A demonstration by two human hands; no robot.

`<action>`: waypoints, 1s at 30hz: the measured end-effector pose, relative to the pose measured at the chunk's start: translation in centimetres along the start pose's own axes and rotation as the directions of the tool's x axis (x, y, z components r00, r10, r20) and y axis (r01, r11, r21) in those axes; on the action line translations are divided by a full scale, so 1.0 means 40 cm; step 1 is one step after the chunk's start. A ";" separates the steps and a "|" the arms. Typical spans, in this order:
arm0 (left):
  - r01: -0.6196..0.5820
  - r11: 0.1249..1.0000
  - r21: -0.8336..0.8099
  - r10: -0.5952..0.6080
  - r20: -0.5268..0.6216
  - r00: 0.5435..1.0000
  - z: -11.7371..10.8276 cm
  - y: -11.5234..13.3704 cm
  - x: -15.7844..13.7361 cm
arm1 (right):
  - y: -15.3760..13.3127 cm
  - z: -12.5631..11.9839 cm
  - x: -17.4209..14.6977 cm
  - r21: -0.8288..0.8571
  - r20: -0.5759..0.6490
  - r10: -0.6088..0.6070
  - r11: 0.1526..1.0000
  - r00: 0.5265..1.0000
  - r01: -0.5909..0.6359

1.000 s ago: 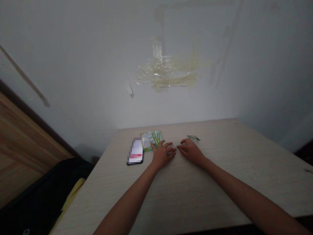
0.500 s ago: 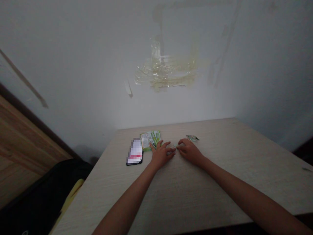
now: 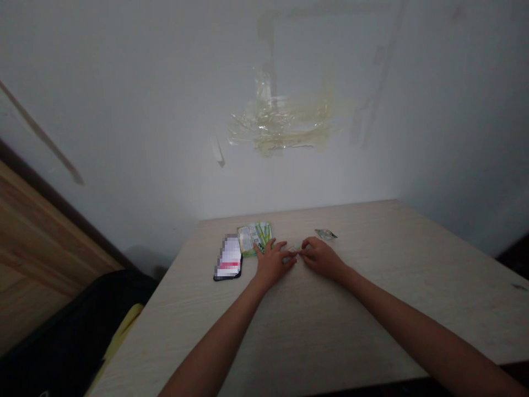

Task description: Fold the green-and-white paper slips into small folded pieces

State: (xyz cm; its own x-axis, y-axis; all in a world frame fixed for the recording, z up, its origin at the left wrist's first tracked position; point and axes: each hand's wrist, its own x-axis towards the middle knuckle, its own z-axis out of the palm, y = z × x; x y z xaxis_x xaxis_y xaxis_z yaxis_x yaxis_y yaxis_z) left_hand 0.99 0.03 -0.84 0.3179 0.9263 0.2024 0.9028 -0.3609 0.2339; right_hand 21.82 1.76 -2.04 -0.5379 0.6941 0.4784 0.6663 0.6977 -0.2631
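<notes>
Between my two hands, low on the table, is a small pale piece with green bits [image 3: 293,251], mostly covered by fingers. My left hand [image 3: 271,264] pinches its left side with thumb and forefinger, the other fingers spread out. From the right, my right hand [image 3: 322,257] pinches its edge, fingers curled in; the two sets of fingertips nearly meet. What kind of piece it is, I cannot make out. Just beyond my left fingers lies a green and white printed packet [image 3: 250,238], partly hidden by them. A small crumpled scrap [image 3: 326,234] rests behind my right hand.
A phone [image 3: 228,259] with a lit, blurred screen lies left of the packet. The pale wooden table [image 3: 359,342] runs back to a grey wall [image 3: 165,110] with peeling clear tape [image 3: 285,124]. A black bag [image 3: 82,325] and yellow cloth [image 3: 122,333] sit beyond the table's left edge.
My right fingertips have shifted slightly toward the left hand and closer on the small piece. The left hand, packet and phone stay as they were; the view tilts very slightly.
</notes>
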 end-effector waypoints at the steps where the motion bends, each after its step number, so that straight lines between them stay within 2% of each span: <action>1: 0.002 1.000 -0.001 -0.002 -0.003 1.000 0.001 0.000 0.000 | 0.000 0.001 0.000 -0.001 -0.001 0.007 1.000 1.000 -0.007; 16: -0.006 1.000 -0.005 0.006 0.001 1.000 0.011 -0.009 0.004 | 0.023 0.021 -0.002 -0.004 -0.051 0.137 0.990 0.989 -0.138; 30: -0.006 1.000 -0.017 0.006 0.000 1.000 0.010 -0.010 0.004 | 0.040 0.033 -0.002 0.002 -0.064 0.145 0.989 0.987 -0.146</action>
State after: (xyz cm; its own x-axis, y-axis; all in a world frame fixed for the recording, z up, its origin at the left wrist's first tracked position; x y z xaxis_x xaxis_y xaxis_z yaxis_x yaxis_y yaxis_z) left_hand 0.81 0.37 -1.28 0.3235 0.9241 0.2033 0.8957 -0.3684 0.2492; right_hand 22.25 3.06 -3.59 -0.4012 0.7754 0.4877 0.7367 0.5895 -0.3312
